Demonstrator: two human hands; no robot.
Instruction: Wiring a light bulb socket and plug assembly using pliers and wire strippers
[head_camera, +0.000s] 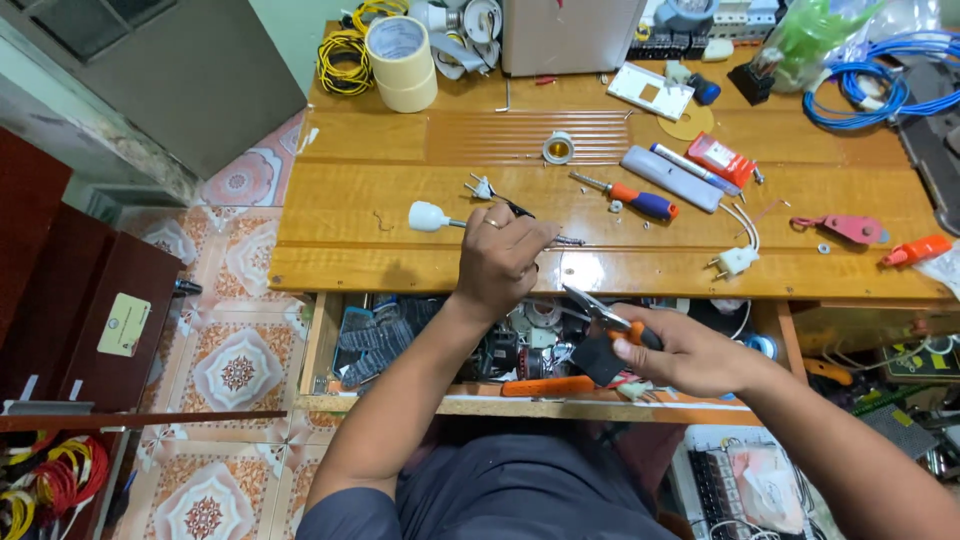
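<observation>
Fingers of our left hand (497, 258) pinch a black cable (520, 212), steadying it over the wooden table (380, 200). Our right hand (680, 352) wraps around orange-handled pliers (600, 315), jaws pointed toward it.

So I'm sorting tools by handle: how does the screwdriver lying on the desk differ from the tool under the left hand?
The orange-and-blue-handled screwdriver lies untouched in the open, pointing up-left; the white-round-handled metal-shaft tool is partly covered by the left hand. The first handle is long, slim and two-coloured; the second is a short, plain white knob. Both rest flat on the glossy wooden desk and have thin metal shafts.
</observation>
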